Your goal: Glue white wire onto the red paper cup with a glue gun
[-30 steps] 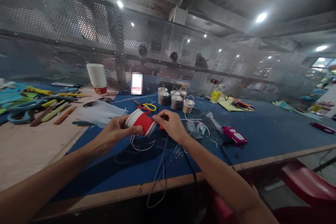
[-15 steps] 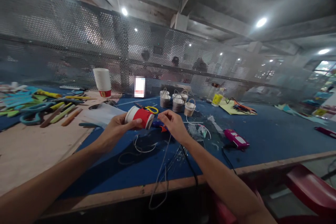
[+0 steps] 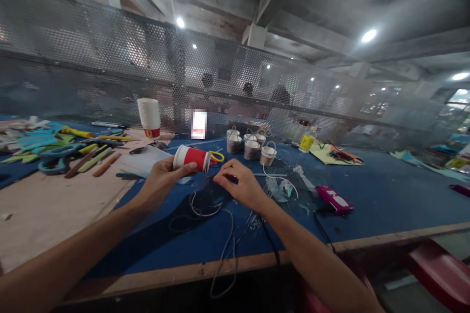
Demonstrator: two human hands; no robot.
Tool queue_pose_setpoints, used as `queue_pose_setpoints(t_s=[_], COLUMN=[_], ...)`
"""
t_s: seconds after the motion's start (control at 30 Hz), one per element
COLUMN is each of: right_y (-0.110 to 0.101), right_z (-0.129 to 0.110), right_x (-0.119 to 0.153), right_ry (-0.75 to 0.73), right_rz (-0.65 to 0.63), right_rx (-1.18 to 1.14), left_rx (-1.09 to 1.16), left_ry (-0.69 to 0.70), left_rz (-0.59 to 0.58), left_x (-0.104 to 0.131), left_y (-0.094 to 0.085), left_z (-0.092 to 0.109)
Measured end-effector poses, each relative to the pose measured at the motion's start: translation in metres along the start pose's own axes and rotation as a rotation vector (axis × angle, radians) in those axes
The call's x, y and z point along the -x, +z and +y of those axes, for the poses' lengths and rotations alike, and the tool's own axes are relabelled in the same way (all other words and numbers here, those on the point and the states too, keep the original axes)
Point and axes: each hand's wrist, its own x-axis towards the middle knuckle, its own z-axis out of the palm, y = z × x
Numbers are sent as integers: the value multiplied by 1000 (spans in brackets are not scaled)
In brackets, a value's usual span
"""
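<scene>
My left hand (image 3: 167,176) is wrapped round a white paper cup with a red band (image 3: 194,158), tipped on its side with its end toward my right hand. Thumb and fingertips of my right hand (image 3: 235,181) are pinched together just below and right of that end; what they hold is too small to make out. Something dark blue shows in the gap behind the fingers. Below both hands a thin grey cord (image 3: 234,254) lies in loops and hangs over the table edge. Yellow-handled scissors (image 3: 217,156) lie behind the cup.
Several small cord-covered buckets (image 3: 251,148) with handles stand at the back. A stack of paper cups (image 3: 150,115) is at left, near blue-handled scissors (image 3: 55,166) and clay-coloured sticks. A purple device (image 3: 334,199), a yellow-labelled bottle (image 3: 307,141) and yellow paper (image 3: 336,156) lie to the right.
My right hand has moved slightly down and left, below the cup's end. The cup has been turned more level, and the cord by my right hand now lies in a lower curve.
</scene>
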Motion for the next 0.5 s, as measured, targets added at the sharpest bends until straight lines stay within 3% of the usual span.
queue_pose_setpoints(t_s=[0.07, 0.13, 0.27, 0.37, 0.5], right_y=[-7, -14, -21, -17, -12], right_z=[10, 22, 44, 52, 52], right_x=[-2, -3, -1, 0, -1], right_ry=[115, 291, 556, 618, 664], right_rz=[83, 78, -220, -356, -317], right_rx=[187, 397, 645, 666, 563], left_rx=[6, 21, 65, 101, 156], left_ry=[17, 27, 54, 60, 40], left_rz=[12, 30, 62, 63, 74], left_x=[-1, -2, -5, -7, -4], left_y=[-1, -2, -4, -6, -10], left_z=[-1, -2, -4, -6, -5])
